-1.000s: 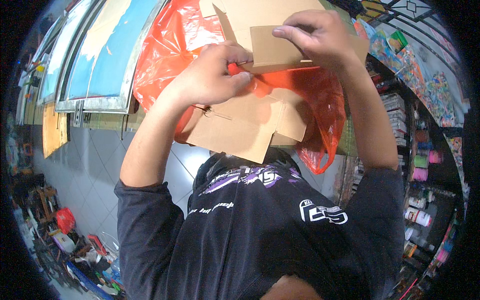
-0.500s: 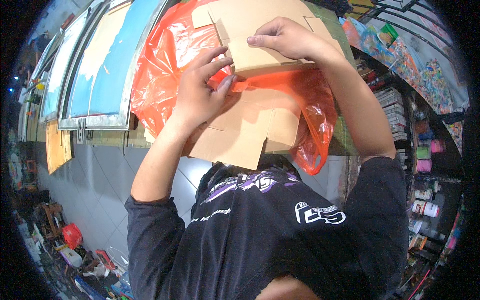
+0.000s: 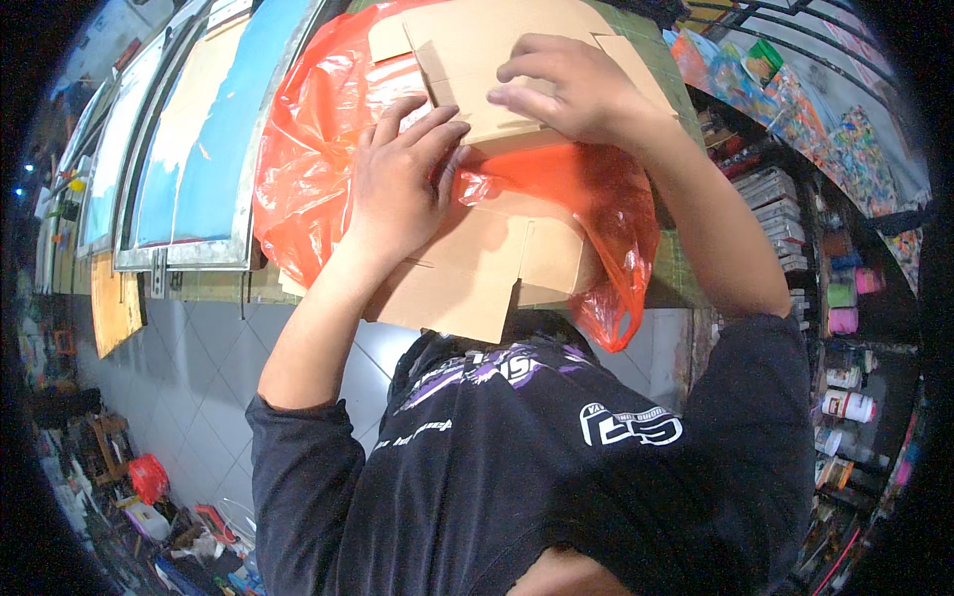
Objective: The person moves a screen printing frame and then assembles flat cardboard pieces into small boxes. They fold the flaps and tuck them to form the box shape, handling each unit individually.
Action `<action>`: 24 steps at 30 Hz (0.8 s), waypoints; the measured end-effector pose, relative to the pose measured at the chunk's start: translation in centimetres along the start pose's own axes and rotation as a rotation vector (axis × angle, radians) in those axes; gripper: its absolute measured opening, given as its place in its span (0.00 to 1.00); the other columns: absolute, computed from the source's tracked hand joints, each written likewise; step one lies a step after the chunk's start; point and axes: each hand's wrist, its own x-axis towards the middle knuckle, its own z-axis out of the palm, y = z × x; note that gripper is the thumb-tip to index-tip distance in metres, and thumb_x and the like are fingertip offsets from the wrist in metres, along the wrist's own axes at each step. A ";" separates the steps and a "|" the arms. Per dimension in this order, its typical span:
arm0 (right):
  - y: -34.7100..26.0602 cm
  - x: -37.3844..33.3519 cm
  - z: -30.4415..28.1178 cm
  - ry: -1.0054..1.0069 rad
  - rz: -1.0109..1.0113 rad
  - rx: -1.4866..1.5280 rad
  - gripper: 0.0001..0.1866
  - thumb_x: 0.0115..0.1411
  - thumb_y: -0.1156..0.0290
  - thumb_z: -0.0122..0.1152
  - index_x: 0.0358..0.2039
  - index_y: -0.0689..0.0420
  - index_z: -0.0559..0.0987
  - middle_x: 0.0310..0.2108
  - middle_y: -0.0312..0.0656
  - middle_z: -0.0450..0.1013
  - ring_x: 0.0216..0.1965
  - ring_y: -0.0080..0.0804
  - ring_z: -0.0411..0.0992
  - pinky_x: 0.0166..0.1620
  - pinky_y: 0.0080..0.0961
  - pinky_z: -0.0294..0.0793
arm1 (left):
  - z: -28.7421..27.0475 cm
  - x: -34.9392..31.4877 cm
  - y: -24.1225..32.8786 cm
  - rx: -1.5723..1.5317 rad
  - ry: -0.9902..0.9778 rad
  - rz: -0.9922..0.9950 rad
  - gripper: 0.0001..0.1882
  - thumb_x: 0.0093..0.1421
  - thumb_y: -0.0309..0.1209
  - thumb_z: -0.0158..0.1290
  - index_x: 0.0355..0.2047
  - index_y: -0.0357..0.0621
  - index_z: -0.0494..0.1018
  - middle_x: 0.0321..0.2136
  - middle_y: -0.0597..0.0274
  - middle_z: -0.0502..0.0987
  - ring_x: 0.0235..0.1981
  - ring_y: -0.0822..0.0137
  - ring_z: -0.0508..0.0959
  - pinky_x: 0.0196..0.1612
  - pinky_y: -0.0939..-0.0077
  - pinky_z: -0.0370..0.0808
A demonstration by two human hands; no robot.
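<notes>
Could not follow the upper card (image 3: pixel 462 74) toward the worktop's (image 3: pixel 679 278) far edge, cut off there by the view. Saw it lying over the red bag (image 3: pixel 303 189). Found the lower card (image 3: pixel 462 288) partly hidden by the left hand (image 3: pixel 397 189), one corner jutting past the worktop's near edge; made out no join between the cards. Saw the left hand lifted, fingers bent and parted beside the upper card's near-left corner; could not tell any grip from the half-hidden thumb. Saw the right hand (image 3: pixel 574 91) released above the upper card, thumb and fingers apart, contact unclear
</notes>
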 end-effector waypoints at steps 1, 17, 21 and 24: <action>-0.2 -0.9 -0.6 -0.002 -0.007 0.040 0.18 0.51 0.55 0.60 0.31 0.58 0.77 0.35 0.46 0.71 0.39 0.45 0.69 0.42 0.35 0.69 | -0.2 0.0 0.3 -0.011 -0.021 -0.033 0.13 0.52 0.29 0.53 0.39 0.45 0.73 0.43 0.63 0.74 0.50 0.56 0.67 0.48 0.63 0.64; 1.4 -8.0 -0.6 -0.037 -0.001 0.002 0.09 0.49 0.72 0.54 0.33 0.55 0.77 0.29 0.44 0.72 0.35 0.46 0.70 0.38 0.39 0.70 | -0.4 2.5 2.6 0.026 -0.388 -0.053 0.11 0.46 0.31 0.55 0.30 0.42 0.73 0.27 0.53 0.76 0.33 0.53 0.76 0.35 0.63 0.72; 0.8 -7.2 -1.3 -0.107 -0.016 -0.013 0.07 0.49 0.72 0.53 0.29 0.56 0.76 0.26 0.47 0.72 0.32 0.48 0.71 0.37 0.41 0.70 | -0.9 2.6 2.2 -0.006 -0.493 -0.150 0.10 0.48 0.33 0.59 0.25 0.39 0.73 0.20 0.55 0.77 0.24 0.57 0.78 0.27 0.70 0.73; 0.5 -6.9 -1.4 -0.154 -0.012 -0.048 0.05 0.47 0.72 0.54 0.25 0.56 0.75 0.25 0.48 0.72 0.30 0.49 0.71 0.35 0.43 0.70 | -1.3 2.4 1.8 -0.127 -0.560 -0.250 0.08 0.49 0.30 0.58 0.23 0.39 0.73 0.18 0.56 0.77 0.22 0.63 0.79 0.25 0.73 0.72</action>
